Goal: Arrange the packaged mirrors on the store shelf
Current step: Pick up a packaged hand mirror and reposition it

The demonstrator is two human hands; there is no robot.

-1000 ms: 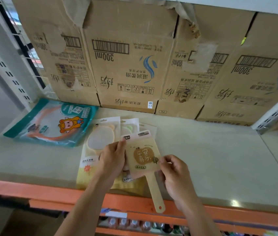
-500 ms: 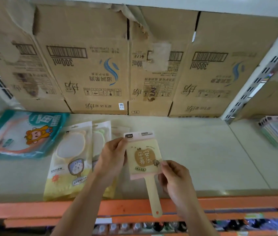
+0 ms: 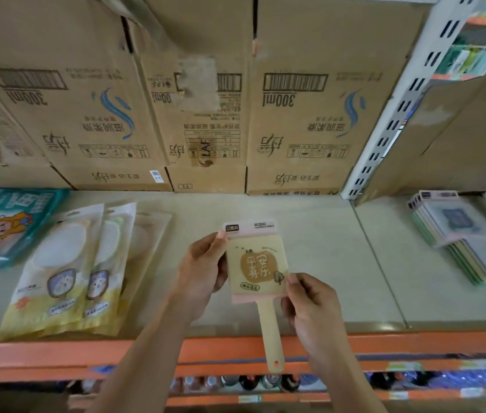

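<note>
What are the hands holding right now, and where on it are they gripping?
A packaged hand mirror: the left hand pinches its upper left edge, the right hand its lower right corner.

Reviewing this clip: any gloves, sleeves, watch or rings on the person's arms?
None show. Left hand and right hand are bare; both forearms are uncovered down to the frame's edge, with no sleeve, watch or ring visible.

The left hand grips the left edge of the packaged mirror; the right hand pinches its lower right corner, fingers curled.
</note>
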